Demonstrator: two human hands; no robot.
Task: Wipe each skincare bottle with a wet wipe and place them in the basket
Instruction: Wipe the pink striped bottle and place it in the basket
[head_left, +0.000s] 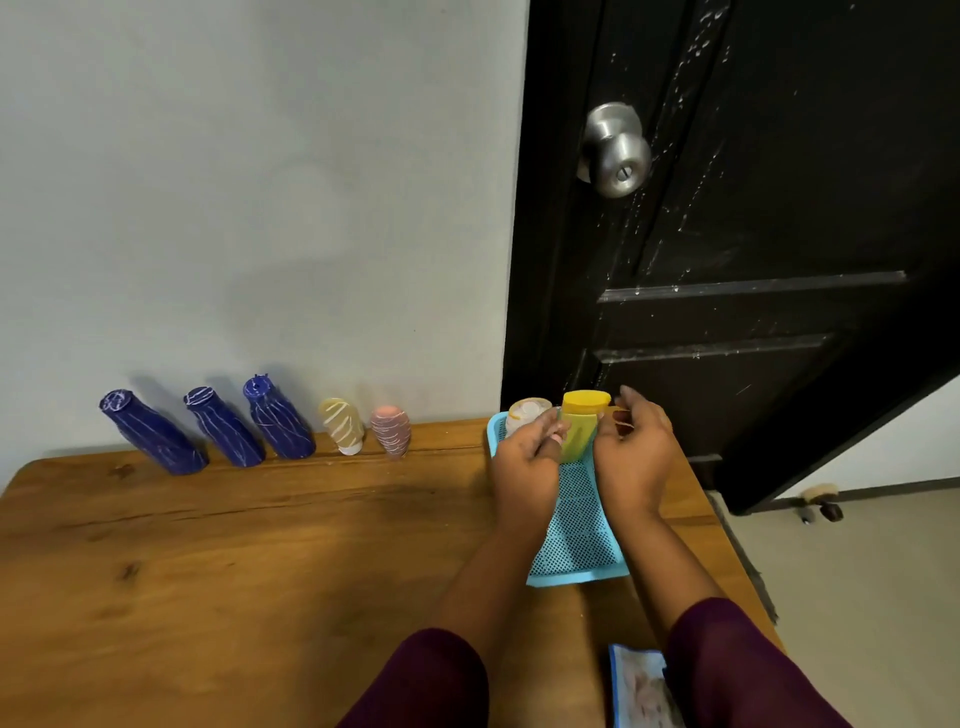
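Two bottles are at the far end of the basket (576, 535): a yellow bottle (581, 434) with a flat yellow cap, and just to its left a pale bottle (525, 413). Left hand (527, 462) has its fingers curled against the yellow bottle's lower side and looks to be gripping it. Right hand (636, 457) sits just beside the bottle with fingers loose and spread, holding nothing I can see. No wipe visible in either hand. My read: this is the set-down step. To do it well, seat the base flat on the mesh, keep it off the pale bottle so neither tips, and let go only once it stands by itself; the right hand is well placed to catch a wobble. Basket is a shallow light-blue plastic tray with a perforated floor and a low rim, so tall bottles get little side support. Five are left in a row along the wall on the wooden table (260, 545): three blue bottles (223, 434), a beige tube (343, 426) and a pink tube (390, 430), all smooth plastic, rounded, crossed with whitish streaks. The yellow bottle shows no such streaks. Wipe pack (636, 686) lies at the near table edge.
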